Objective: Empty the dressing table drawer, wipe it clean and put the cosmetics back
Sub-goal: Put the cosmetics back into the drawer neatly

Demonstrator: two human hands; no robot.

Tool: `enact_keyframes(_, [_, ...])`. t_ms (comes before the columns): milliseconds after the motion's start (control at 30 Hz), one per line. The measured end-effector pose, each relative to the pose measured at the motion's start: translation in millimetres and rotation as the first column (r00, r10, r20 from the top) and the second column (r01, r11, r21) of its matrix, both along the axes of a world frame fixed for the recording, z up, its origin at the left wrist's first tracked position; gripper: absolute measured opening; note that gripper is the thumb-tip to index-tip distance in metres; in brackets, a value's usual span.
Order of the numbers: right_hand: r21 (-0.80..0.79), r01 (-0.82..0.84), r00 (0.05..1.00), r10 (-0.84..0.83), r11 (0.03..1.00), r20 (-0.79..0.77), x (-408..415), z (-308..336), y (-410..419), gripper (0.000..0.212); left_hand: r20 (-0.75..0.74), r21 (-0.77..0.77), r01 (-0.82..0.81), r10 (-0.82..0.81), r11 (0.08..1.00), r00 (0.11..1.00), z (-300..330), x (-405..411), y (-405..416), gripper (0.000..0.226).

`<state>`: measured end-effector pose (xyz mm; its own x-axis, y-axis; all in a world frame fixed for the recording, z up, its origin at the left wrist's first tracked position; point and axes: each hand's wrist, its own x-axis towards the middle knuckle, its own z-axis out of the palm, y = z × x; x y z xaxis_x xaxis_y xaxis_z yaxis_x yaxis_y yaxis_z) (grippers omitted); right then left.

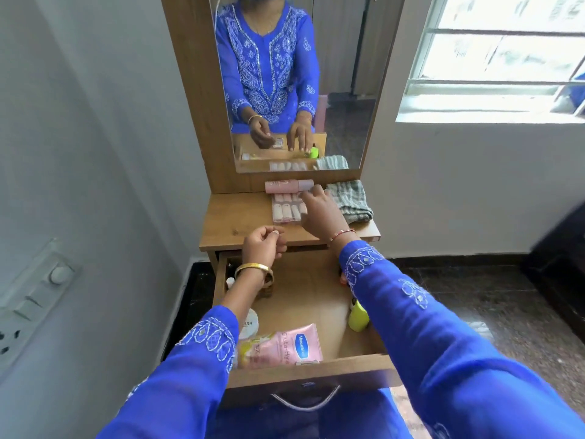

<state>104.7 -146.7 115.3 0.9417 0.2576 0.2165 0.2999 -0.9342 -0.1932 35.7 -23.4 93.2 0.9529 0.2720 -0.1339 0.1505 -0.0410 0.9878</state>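
The open drawer (304, 367) juts toward the person, its front edge nearest, with a metal handle (305, 400) hanging below it. In the near left corner of the drawer lies a pink Vaseline sachet (296, 345), overlapping a yellowish sachet (250, 351) just to its left, and behind them, by the left wall, sits a white round jar (248, 324), partly under the left sleeve. Against the right wall of the drawer a yellow-green bottle (357, 318) lies half hidden by the right sleeve. Farther in along the left wall a small white-capped item (230, 282) shows, too hidden to name. The left hand (262, 245), with a gold bangle (253, 269) at its wrist, hovers over the front edge of the tabletop (234, 223), fingers curled with thumb and forefinger pinched together; whether they hold anything cannot be told here. The right hand (319, 210) reaches over the tabletop, fingers loosely spread and straight, its fingertips touching the far right corner of a clear box of press-on nails (285, 209). Just behind that box, along the back edge, a pink tube (288, 186) lies on its side. At the right back corner sits a folded striped cloth (349, 201). The mirror (294, 83) rises behind all of it.
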Motion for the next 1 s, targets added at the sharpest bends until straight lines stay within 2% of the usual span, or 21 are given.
enact_keyframes(133, [-0.083,0.036,0.997,-0.042,0.996,-0.069,31.4,11.4,9.1,0.042,0.011,-0.024,-0.019,0.019,1.000,1.000,6.9,8.3,7.7,0.028])
enact_keyframes(300, [-0.112,0.021,0.988,-0.038,0.994,-0.150,57.6,14.4,18.1,0.046,0.001,-0.049,-0.035,0.035,0.998,0.999,10.7,15.3,11.5,0.024])
enact_keyframes(433, [-0.138,0.058,0.985,-0.078,0.989,-0.151,67.4,9.4,19.7,0.050,-0.002,-0.064,-0.024,0.024,0.998,1.000,13.0,20.1,14.6,0.020])
enact_keyframes(700, [-0.038,0.142,0.984,-0.146,0.989,-0.103,76.4,6.7,15.4,0.036,0.009,-0.089,-0.028,0.029,0.996,1.000,16.6,27.0,15.4,0.021])
enact_keyframes(800, [0.043,0.176,0.983,-0.173,0.983,-0.066,76.1,1.5,10.2,0.040,0.015,-0.096,-0.021,0.022,0.995,1.000,17.4,28.9,13.4,0.021])
enact_keyframes(867, [0.112,0.174,0.983,-0.166,0.978,-0.078,73.7,-1.8,5.9,0.034,0.011,-0.102,-0.016,0.017,0.995,1.000,17.0,29.8,11.9,0.021])
enact_keyframes(933, [0.290,0.183,0.981,-0.155,0.939,-0.118,65.2,-4.5,4.5,0.027,0.000,-0.101,-0.022,0.022,0.995,1.000,15.8,30.5,10.6,0.020])
enact_keyframes(1000, [0.543,0.205,0.978,-0.154,0.815,-0.138,48.2,-6.3,9.0,0.024,-0.014,-0.104,-0.036,0.035,0.994,0.999,15.3,30.8,8.6,0.018])
